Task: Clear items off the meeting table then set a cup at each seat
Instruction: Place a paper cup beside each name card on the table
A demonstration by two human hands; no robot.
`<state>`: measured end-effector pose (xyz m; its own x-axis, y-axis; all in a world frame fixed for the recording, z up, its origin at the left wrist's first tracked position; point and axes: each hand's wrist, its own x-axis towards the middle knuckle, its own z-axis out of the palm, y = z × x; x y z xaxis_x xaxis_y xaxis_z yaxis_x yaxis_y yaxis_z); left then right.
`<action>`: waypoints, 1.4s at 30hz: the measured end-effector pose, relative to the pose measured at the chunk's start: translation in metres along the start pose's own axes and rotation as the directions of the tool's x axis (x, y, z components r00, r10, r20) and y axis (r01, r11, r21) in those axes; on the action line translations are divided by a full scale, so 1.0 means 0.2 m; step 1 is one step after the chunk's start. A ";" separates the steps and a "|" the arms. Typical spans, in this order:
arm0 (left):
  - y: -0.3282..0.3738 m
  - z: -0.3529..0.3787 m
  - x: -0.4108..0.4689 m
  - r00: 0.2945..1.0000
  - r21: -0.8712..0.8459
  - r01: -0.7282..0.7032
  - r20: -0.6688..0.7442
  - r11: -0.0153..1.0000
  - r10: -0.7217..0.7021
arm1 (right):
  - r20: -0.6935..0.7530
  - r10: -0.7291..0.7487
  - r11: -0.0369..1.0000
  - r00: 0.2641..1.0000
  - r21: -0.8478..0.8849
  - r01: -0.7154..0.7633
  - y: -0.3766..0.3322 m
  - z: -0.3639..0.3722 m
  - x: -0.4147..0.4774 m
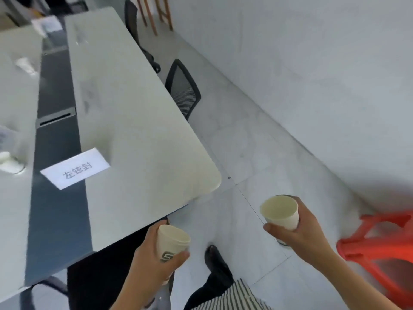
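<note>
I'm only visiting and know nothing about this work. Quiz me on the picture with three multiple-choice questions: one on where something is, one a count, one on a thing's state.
1. Where does the white name card lie?
A. On the floor
B. On the table, at its dark centre strip
C. On a chair

2. How many paper cups does the person hold?
A. One
B. Three
C. Two

3. The right cup, in the right hand, is:
A. open-topped and empty
B. lidded
C. crushed flat

Answers:
1 B: the card rests on the tabletop, partly over the strip.
2 C: the left hand grips the left cup, and the right hand grips the right cup.
3 A: its bare inside shows.
</note>
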<state>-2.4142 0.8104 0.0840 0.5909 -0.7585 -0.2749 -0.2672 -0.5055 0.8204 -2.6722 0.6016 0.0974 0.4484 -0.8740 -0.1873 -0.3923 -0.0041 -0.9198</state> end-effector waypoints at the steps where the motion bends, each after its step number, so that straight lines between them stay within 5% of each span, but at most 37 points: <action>1: 0.01 -0.02 0.07 1.000 -0.009 0.015 -0.009 1.000 -0.015 | 0.015 -0.008 1.000 1.000 0.004 0.008 -0.02 0.04 0.09; 11: 0.28 -0.25 0.76 0.991 -0.052 0.053 -0.124 0.997 -0.060 | 0.226 -0.039 0.999 0.973 -0.002 0.041 -0.29 0.31 0.82; 17: 0.28 -0.28 0.92 0.942 -0.093 0.190 -0.262 0.977 -0.208 | 0.396 -0.053 0.993 0.917 -0.072 0.089 -0.34 0.39 1.29; 32: 0.32 -0.27 0.97 0.611 -0.369 0.413 -0.566 0.832 -0.554 | 0.832 -0.131 0.922 0.539 -0.098 0.374 -0.75 1.35 2.20; 42: -0.09 -0.58 1.04 0.575 -0.507 0.394 -0.514 0.767 -0.636 | 0.814 -0.098 0.882 0.573 -0.195 0.429 -0.82 2.34 2.25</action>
<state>-2.1979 0.7089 0.0697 0.9015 0.0965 -0.4218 0.4136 -0.4783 0.7747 -2.0310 0.4363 0.0033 0.9490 -0.1050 -0.2973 -0.3106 -0.4731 -0.8244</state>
